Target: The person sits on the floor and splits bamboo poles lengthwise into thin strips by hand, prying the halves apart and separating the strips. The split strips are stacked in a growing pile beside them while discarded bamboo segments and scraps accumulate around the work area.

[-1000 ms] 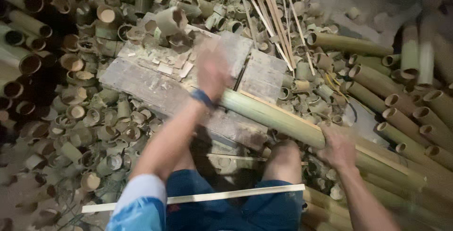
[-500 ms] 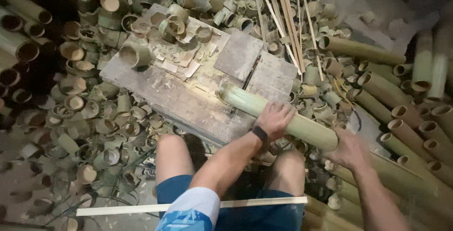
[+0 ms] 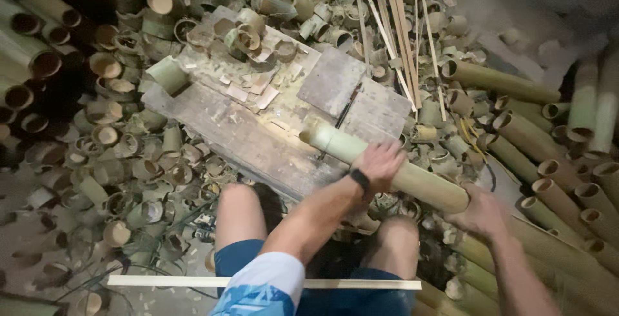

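- The left hand (image 3: pixel 380 164) lies over the top of a long green bamboo pole (image 3: pixel 393 169), fingers curled down on it; the fingertips are blurred, so how far they wrap cannot be told.
- The right hand (image 3: pixel 482 213) grips the pole's near end; that end is hidden under the hand, and the palm side is out of sight.
- One pole is in hand. Its open far end rests on the wooden board (image 3: pixel 258 138); the rest runs diagonally over the person's right knee (image 3: pixel 400 232).
- The board carries one short cut bamboo piece (image 3: pixel 167 74) at its left corner, a small cluster of rings (image 3: pixel 242 32) at the far edge, and flat chips whose count is unclear.
- A black band (image 3: pixel 359 179) sits on the left wrist.
- One pale wooden slat (image 3: pixel 258 283) crosses the lap, its middle covered by the left sleeve (image 3: pixel 258 287).
- Bamboo rings (image 3: pixel 129 180) cover the ground to the left, too many and too dim to count.
- Long poles (image 3: pixel 567 206) pile up on the right, cut off at the frame edge.
- Thin sticks (image 3: pixel 403 32) lie in a bundle beyond the board.
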A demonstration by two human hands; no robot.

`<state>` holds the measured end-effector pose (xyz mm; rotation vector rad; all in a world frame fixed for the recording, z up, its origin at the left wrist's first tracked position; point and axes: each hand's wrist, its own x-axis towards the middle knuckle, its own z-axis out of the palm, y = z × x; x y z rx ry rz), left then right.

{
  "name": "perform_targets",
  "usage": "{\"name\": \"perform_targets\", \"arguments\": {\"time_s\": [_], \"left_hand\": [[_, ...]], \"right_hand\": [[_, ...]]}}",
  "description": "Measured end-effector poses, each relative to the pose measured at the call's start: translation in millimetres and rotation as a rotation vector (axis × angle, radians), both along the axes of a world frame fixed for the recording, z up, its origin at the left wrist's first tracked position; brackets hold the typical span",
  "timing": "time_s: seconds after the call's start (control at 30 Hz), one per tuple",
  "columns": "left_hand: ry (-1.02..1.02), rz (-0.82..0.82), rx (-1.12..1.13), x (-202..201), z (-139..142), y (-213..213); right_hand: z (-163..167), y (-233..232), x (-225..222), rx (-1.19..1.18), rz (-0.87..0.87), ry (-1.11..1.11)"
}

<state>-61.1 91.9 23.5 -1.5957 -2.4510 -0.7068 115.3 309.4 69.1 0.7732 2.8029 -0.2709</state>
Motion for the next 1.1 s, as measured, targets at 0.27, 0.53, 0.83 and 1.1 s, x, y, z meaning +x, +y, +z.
{"name": "perform_targets", "arguments": {"time_s": [0.27,0.53,0.83,1.1], "left_hand": [[0.127,-0.079,0.373,8.9,-6.6,-24.9],[-0.119,-0.209,-0.023,-33.7,23.6,0.9],[-0.299,0.609,0.772,-55.2,37.8,-146.8],[-0.931,0.552,0.277,-136.4,29.0,-125.5]], "right_hand": [[18.1,-19.1,-10.7,0.056,-0.075,-0.236],[16.0,-9.4,-7.4,0.081,0.023,-0.282],[-5.4,-32.2,83.9,-0.093,0.039,0.034],[19.5,-90.3,100.2,-0.074,-0.098,-0.117]]}}
